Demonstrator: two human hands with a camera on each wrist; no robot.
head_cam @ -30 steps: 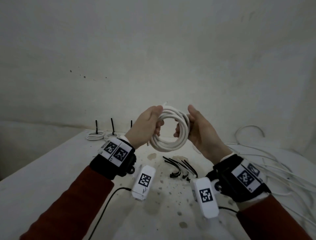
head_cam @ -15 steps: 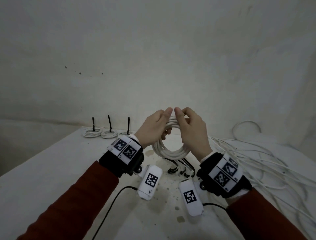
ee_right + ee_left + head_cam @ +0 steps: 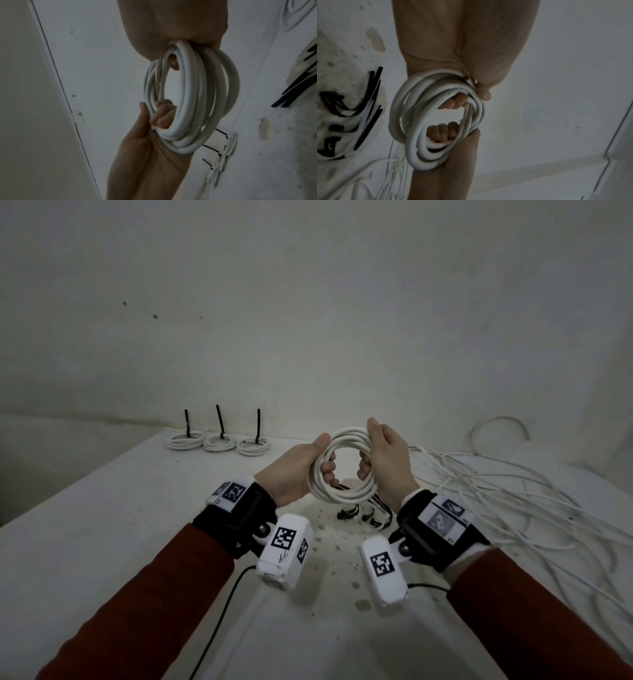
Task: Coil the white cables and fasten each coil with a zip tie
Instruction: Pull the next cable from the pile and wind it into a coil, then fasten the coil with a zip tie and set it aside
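Observation:
A white cable coil (image 3: 346, 495) of several loops hangs in the air above the table, held upright between both hands. My left hand (image 3: 325, 457) grips its left side, thumb on the outside and fingers curled through the ring. My right hand (image 3: 371, 446) grips the right side the same way. The left wrist view shows the coil (image 3: 412, 121) with fingers of both hands inside it. From the right wrist, the coil (image 3: 188, 108) is seen edge-on. Black zip ties (image 3: 356, 511) lie loose on the table just beneath the coil.
Three tied coils (image 3: 219, 441) with upright black tie tails sit in a row at the back left of the white table (image 3: 102, 542). Loose white cables (image 3: 496, 491) sprawl over the right side. A wall stands close behind.
Half a second ago both hands' fingertips met at the top of the coil. They have since slid apart to its left and right sides, and the coil sits a little lower.

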